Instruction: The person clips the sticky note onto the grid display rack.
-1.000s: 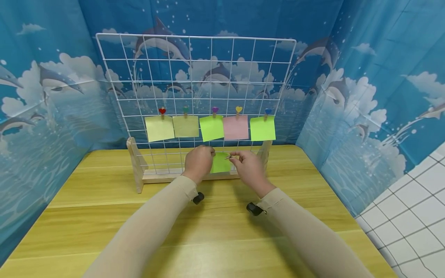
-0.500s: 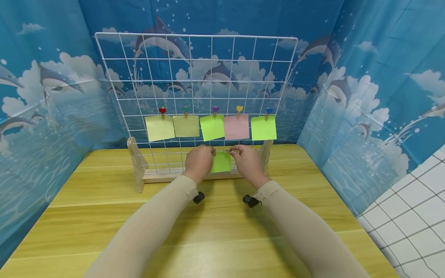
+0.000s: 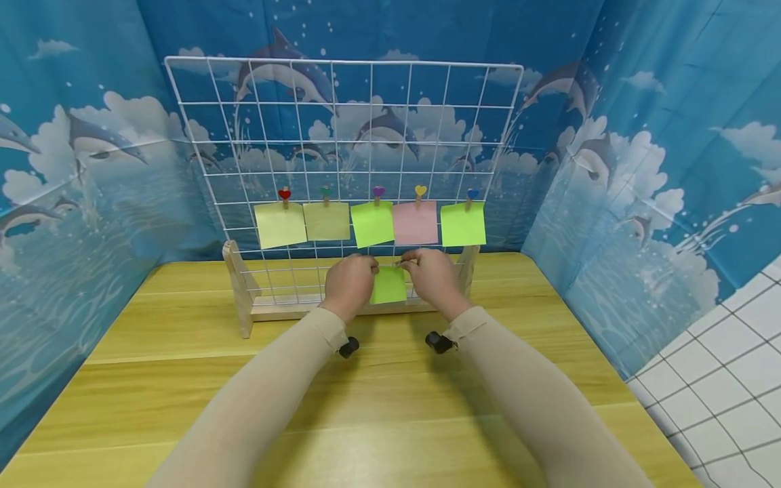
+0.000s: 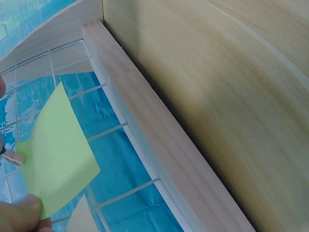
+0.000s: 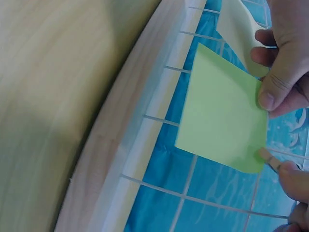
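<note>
A bright green sticky note (image 3: pixel 388 285) hangs low in front of the white wire grid (image 5: pixel 190 169). Thumb and fingers of my left hand (image 3: pixel 350 283) pinch it by its upper left corner. My right hand (image 3: pixel 434 278) pinches a small wooden clothespin (image 5: pixel 270 160), whose tip sits at the note's upper right corner in the right wrist view. A pale note (image 5: pixel 241 38) shows beside the left hand's curled fingers and is mostly hidden in the head view.
Above the hands, several notes, among them a pink note (image 3: pixel 415 224), hang in a row from heart-topped clothespins such as the red one (image 3: pixel 285 195). The grid stands in a wooden base (image 3: pixel 277 313) on the wooden table (image 3: pixel 378 413). Behind it hangs a dolphin-print curtain (image 3: pixel 390 34).
My right hand has moved up and slightly left, bringing the clothespin from over the green note's face to its top edge. The left hand stays in place, still pinching the note.
</note>
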The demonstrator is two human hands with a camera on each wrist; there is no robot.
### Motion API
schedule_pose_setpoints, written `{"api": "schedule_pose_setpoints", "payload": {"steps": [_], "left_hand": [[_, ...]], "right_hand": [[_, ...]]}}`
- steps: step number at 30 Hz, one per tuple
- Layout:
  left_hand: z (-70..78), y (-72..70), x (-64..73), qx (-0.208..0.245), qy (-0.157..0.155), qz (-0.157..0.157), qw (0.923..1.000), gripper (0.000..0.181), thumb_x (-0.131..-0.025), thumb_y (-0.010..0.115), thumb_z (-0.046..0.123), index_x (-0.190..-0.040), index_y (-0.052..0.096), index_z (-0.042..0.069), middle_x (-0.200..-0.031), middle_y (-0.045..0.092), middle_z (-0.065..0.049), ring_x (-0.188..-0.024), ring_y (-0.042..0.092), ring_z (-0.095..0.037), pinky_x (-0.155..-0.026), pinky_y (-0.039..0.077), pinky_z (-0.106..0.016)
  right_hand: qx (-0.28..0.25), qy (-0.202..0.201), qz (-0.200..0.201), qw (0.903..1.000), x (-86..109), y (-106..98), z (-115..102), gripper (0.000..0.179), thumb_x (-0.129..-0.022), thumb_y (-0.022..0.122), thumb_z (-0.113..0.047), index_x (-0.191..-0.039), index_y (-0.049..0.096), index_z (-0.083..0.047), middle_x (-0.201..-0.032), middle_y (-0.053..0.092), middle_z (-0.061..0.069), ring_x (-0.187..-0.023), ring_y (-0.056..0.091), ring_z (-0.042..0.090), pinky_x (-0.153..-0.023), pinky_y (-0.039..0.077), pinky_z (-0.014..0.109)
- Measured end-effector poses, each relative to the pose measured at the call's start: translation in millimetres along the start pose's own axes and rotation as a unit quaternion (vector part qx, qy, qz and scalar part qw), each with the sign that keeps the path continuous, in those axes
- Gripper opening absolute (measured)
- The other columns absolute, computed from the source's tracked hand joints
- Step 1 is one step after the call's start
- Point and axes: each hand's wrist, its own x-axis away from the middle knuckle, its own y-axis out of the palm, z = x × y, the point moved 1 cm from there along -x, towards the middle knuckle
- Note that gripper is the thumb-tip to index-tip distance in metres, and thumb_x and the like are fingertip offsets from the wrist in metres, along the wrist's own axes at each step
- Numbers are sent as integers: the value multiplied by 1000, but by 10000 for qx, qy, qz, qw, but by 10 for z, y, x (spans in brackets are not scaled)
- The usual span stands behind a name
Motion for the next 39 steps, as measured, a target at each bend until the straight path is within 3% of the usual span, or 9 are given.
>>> {"api": "schedule_pose_setpoints", "payload": {"steps": [2,7,10,17,25,30,39], "left_hand": [[1,-6,-2,7,-4,-4,10000,21,-107,64,21,-114,83,19,-114,81,0,-98,78,-21,-72,65,-39],[0,-12,1,-25,-10,5,10000,20,-106,65,21,-114,83,20,-113,81,0,-95,78,-20,-71,65,-39],[-2,-10,3,-53,-9,6,10000,20,-106,65,21,-114,83,20,-113,81,1,-95,78,-20,-71,65,-39],[-6,1,-2,-75,25,62,9999,20,-106,65,22,-113,83,20,-112,81,0,-95,78,-20,-72,65,-39],[-21,13,1,-60,77,112,9999,19,-105,66,22,-113,83,19,-111,81,-1,-95,78,-21,-71,65,-39],[-27,15,4,-48,113,142,9998,19,-105,66,22,-113,83,19,-111,81,-1,-94,78,-21,-70,65,-39],[-30,13,14,-4,119,133,9998,20,-106,65,24,-114,83,20,-111,80,-2,-97,78,-22,-71,65,-40]], "right_hand": [[46,-20,-54,10000,-22,-18,-16,26,-109,61,-29,-119,80,-16,-120,79,5,-57,54,14,-52,40,29],[164,0,-276,9995,-59,-56,-58,26,-109,60,-28,-120,80,-15,-126,77,4,-65,60,16,-55,43,30],[218,41,-392,9990,-73,-59,-75,27,-110,58,-29,-122,79,-16,-127,77,5,-61,59,17,-53,41,30],[421,-183,-337,9984,-90,-37,-85,26,-110,59,-26,-121,80,-15,-123,78,5,-85,72,17,-63,48,29],[454,-171,-483,9977,-99,-33,-104,25,-110,59,-25,-121,80,-16,-124,78,4,-71,68,15,-57,45,29],[519,-235,-433,9974,-110,-22,-100,25,-110,59,-25,-120,80,-17,-125,78,4,-74,68,14,-58,44,28],[547,-325,-245,9977,-97,20,-87,26,-109,60,-26,-125,78,-17,-124,78,2,-99,76,20,-76,57,35]]}}
